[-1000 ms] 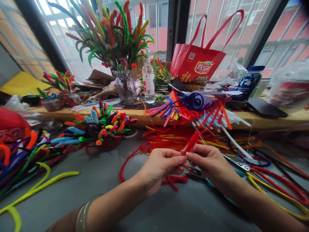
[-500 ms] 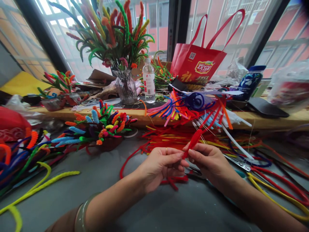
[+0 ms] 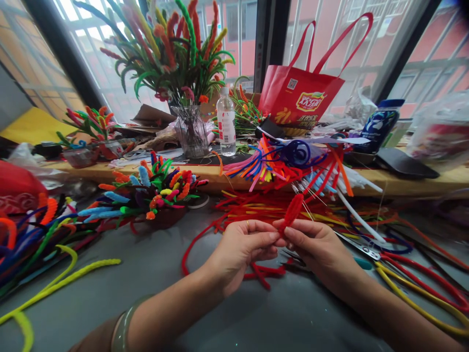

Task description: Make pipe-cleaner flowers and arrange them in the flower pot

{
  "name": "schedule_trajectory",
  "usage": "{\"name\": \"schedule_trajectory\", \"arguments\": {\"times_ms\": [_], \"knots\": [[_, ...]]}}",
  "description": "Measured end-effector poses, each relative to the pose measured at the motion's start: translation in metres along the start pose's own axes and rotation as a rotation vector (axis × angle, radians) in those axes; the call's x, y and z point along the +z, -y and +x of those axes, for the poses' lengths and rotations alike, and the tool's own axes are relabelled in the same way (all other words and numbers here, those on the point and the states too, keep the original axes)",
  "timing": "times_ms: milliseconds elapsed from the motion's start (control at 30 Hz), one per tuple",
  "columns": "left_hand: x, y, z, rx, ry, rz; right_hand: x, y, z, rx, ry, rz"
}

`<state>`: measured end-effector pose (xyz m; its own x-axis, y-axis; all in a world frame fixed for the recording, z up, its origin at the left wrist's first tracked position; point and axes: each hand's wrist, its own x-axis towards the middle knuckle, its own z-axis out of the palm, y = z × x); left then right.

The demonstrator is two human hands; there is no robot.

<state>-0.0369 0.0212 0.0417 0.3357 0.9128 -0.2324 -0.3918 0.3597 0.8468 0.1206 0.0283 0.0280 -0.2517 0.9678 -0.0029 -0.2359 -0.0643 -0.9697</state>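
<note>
A fuzzy red piece (image 3: 293, 209), folded and pointing upward, is pinched between my two hands over the grey table (image 3: 278, 318). My left hand (image 3: 249, 244) grips its lower end between thumb and fingertips. From the other side my right hand (image 3: 311, 239) pinches the same lower end, its fingers almost touching those of the left. Red stem pieces (image 3: 262, 275) lie on the table just below the hands. Behind them spreads a pile of red and yellow stems (image 3: 242, 210).
Scissors (image 3: 361, 248) lie right of my right hand, near red and yellow loops (image 3: 421, 293). Colourful stem bundles (image 3: 157, 190) stand at left. On the wooden ledge (image 3: 432, 183) are a bottle (image 3: 226, 124), a vase (image 3: 191, 134) and a red bag (image 3: 300, 95).
The red piece has turned in my fingers and now shows a broader side. My left hand's fingers have curled in closer, and my right hand has shifted slightly.
</note>
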Motion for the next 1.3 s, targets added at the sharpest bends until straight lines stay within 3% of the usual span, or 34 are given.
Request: {"name": "schedule_trajectory", "arguments": {"times_ms": [300, 467, 633, 833, 1000, 1300], "knots": [[-0.001, 0.006, 0.000, 0.025, 0.062, -0.049, 0.006, -0.005, 0.000, 0.016, -0.045, 0.107], [-0.003, 0.007, 0.002, -0.060, 0.075, -0.112, 0.008, -0.007, -0.002, 0.012, -0.042, 0.098], [-0.002, 0.005, 0.001, -0.142, 0.170, 0.010, 0.008, -0.004, -0.003, -0.019, -0.065, 0.115], [0.002, 0.006, -0.004, -0.068, 0.171, 0.128, 0.006, -0.005, 0.002, -0.026, -0.154, 0.210], [0.003, 0.015, 0.000, 0.002, 0.150, 0.108, 0.010, -0.009, 0.000, 0.007, -0.113, 0.258], [0.005, 0.013, -0.001, -0.039, 0.161, -0.033, 0.009, -0.005, -0.001, 0.012, -0.058, 0.203]]}}
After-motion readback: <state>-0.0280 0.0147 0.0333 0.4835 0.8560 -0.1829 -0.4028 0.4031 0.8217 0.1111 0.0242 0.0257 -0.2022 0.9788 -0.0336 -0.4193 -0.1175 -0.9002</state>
